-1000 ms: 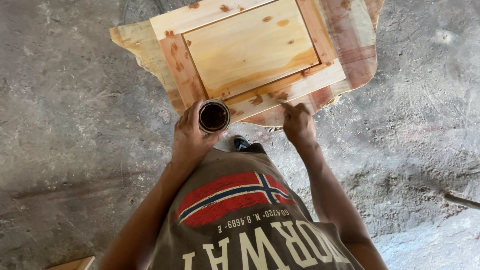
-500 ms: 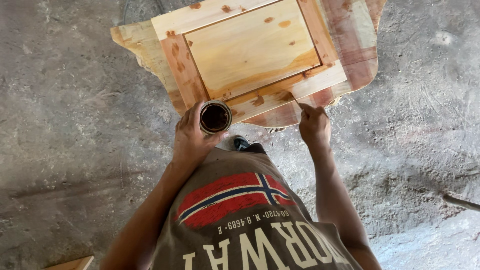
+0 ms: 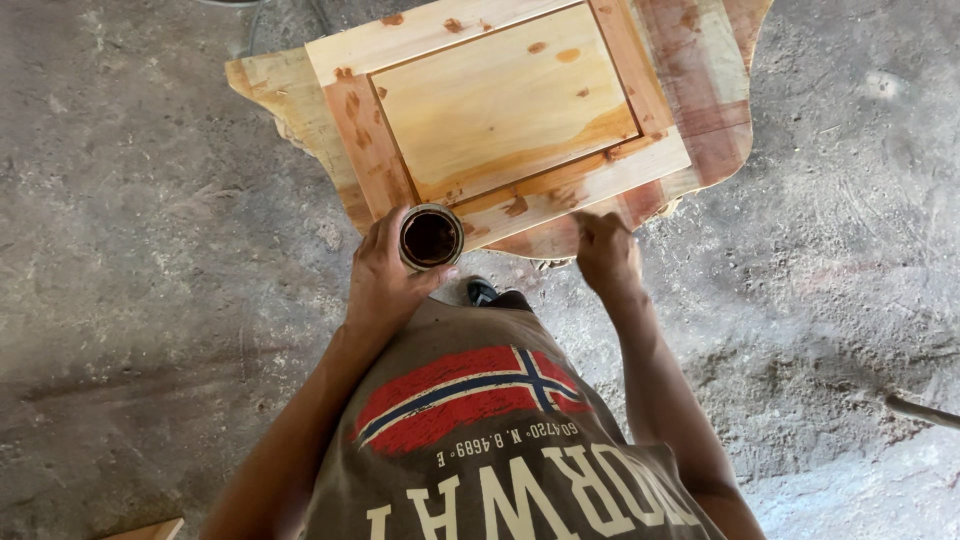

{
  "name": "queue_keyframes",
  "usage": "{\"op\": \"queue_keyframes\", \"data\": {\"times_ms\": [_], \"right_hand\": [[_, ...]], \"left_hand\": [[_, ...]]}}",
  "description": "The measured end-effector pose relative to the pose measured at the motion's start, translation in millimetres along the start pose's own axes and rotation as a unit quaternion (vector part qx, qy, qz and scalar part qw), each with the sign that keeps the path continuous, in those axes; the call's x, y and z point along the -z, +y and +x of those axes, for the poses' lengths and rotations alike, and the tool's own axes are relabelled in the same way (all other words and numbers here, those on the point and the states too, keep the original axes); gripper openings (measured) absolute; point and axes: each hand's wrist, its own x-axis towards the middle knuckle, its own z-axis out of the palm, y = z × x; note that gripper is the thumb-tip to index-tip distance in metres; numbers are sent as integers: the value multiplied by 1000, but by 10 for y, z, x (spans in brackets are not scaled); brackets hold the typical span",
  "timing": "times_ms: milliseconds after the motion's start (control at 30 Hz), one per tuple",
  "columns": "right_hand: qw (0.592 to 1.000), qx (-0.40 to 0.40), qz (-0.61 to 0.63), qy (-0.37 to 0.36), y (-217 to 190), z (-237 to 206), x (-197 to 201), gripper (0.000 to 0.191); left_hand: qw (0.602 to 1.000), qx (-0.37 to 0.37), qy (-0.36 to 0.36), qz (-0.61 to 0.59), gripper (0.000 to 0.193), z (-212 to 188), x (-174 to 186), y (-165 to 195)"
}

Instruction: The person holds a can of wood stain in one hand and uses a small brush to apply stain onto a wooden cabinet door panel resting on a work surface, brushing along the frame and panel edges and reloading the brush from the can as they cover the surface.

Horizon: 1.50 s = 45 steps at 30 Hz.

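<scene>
A pale wooden panel door (image 3: 505,105) with a recessed middle and reddish stain patches lies flat on a wider stained wooden board (image 3: 715,120). My left hand (image 3: 385,275) grips a small round can (image 3: 431,237) of dark brown liquid, held just off the panel's near left corner. At the panel's near edge, my right hand (image 3: 605,250) is closed with its fingers pressed against the wood. What it holds is hidden under the fingers.
Rough grey concrete floor (image 3: 140,300) surrounds the board on all sides. A shoe tip (image 3: 482,292) shows below the can. A small piece of wood (image 3: 145,530) lies at the bottom left, and a thin dark rod (image 3: 920,410) at the right edge.
My right hand slid right along the panel's near edge, then came back a little to the left. The left hand and can stayed put.
</scene>
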Motion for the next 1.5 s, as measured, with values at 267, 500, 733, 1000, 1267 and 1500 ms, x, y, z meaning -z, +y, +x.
{"op": "queue_keyframes", "data": {"times_ms": [267, 500, 733, 1000, 1267, 1500], "right_hand": [[987, 34, -134, 88, -84, 245, -69, 24], [997, -3, -70, 26, -145, 252, -41, 28], [996, 38, -58, 53, -151, 318, -46, 26], [999, 2, -5, 31, -167, 300, -43, 31], [986, 155, 26, 48, -8, 238, -102, 28], [995, -46, -36, 87, 485, 190, 212, 30]], "left_hand": [[1000, 4, 3, -6, 86, -6, -5, 16], [1000, 6, -1, -9, 87, -11, 2, 7], [1000, 22, -6, -18, 86, -11, -4, 44], [999, 29, -1, -18, 88, -15, -7, 2], [1000, 22, -5, -10, 85, 10, -27, 4], [1000, 24, -4, -9, 85, 27, -36, 20]]}}
